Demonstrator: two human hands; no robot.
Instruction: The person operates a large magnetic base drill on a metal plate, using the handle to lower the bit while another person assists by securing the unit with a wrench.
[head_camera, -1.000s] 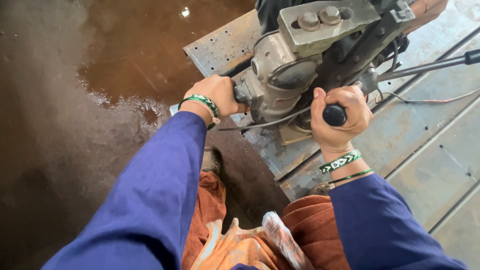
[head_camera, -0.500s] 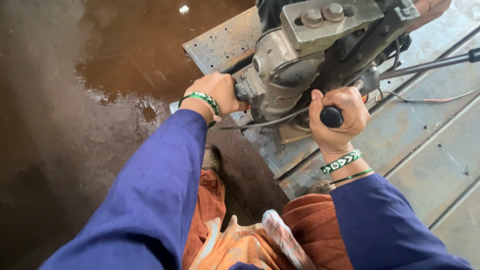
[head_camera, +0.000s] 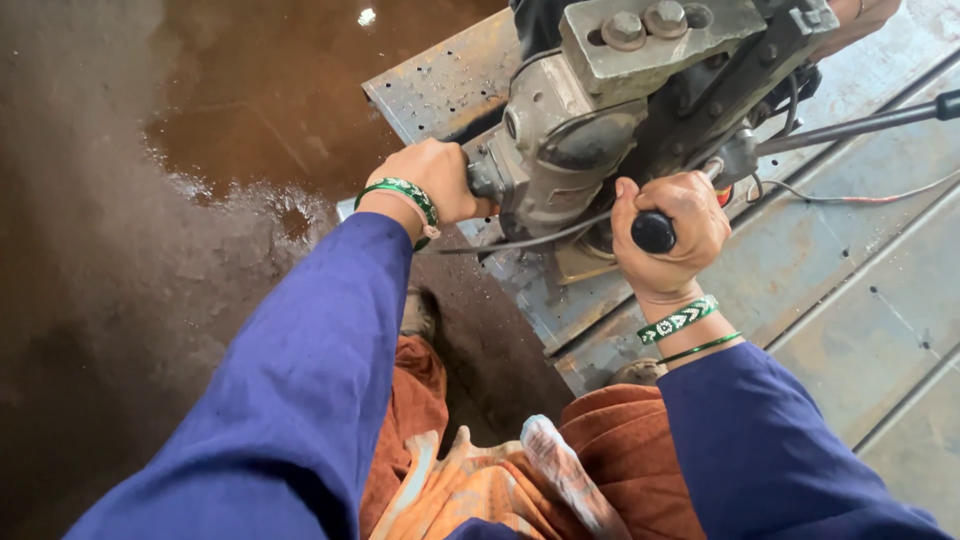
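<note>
Grey drill (head_camera: 620, 110) sits on the steel plate (head_camera: 850, 300) (no labels visible), right hand (head_camera: 668, 232) clenched around its black knob (head_camera: 654, 232), left hand (head_camera: 432, 182) gripping the housing's side.

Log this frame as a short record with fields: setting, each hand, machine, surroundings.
Setting: steel plate lying on a wet brown floor
Left hand: gripping the side of the drill machine
Right hand: closed around a black-knobbed lever
Machine: grey, bolted top, standing on the plate
Cable: trails across the plate
Clothing: blue sleeves, green wristbands, orange cloth at the lap
</note>
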